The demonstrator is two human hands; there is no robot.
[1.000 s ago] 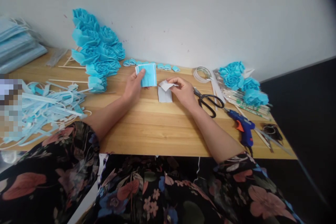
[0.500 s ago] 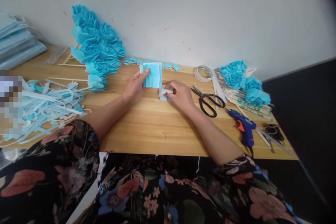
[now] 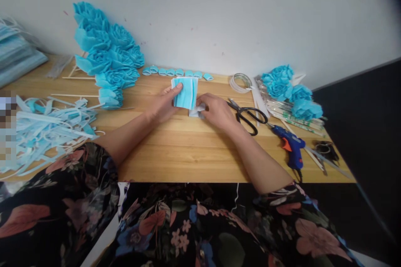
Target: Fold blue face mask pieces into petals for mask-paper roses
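Observation:
My left hand (image 3: 164, 106) pinches a small blue rectangle of mask fabric (image 3: 186, 92), thumb on its top edge, holding it just above the wooden table (image 3: 188, 150). My right hand (image 3: 216, 112) lies palm down beside it, fingers curled over a white fabric piece (image 3: 194, 111) that is pressed to the table and mostly hidden. The two hands almost touch. A row of small rolled blue pieces (image 3: 175, 72) lies just beyond them near the wall.
Black scissors (image 3: 249, 116) and a blue glue gun (image 3: 290, 147) lie right of my right hand. Blue fabric roses on sticks (image 3: 108, 56) are piled at back left, more roses (image 3: 293, 91) at back right. Cut mask strips (image 3: 46, 125) heap at left, a tape roll (image 3: 239, 81) behind.
My right hand has lowered the lifted white piece flat onto the table and covered it. My left hand has carried the blue rectangle rightward, close to the right hand.

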